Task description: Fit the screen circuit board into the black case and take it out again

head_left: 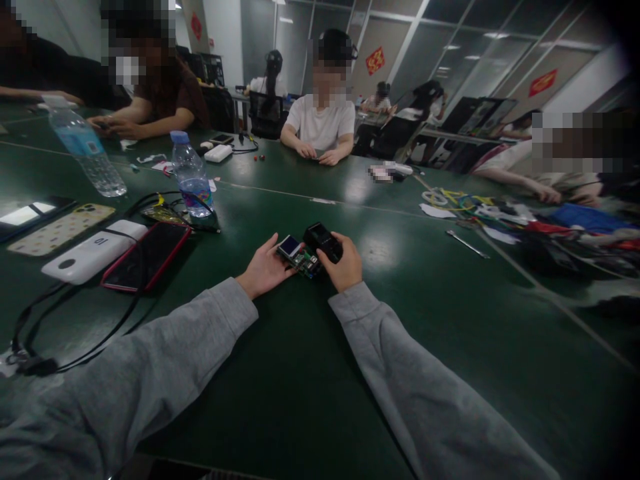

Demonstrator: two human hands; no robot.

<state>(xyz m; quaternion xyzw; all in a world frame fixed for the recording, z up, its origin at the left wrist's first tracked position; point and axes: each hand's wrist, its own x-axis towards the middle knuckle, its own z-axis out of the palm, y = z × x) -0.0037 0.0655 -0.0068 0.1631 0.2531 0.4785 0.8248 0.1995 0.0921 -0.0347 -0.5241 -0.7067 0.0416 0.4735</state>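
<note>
My left hand [267,268] has its palm turned up, with a small green circuit board [306,262] held at its fingers. A little square screen [289,246] is attached to the board's left end. In my right hand [346,264] is a black plastic casing [320,238] with an opening in its face, gripped between thumb and fingers. Board and casing are close together above the table; whether they touch I cannot tell. The fingertips behind both things are partly hidden.
On the green table [260,400], a white power bank [95,252], a red-edged phone [147,257] and a water bottle [193,177] stand or lie left. A wrench [467,245] and tangled cables [465,203] lie right. Several people sit around.
</note>
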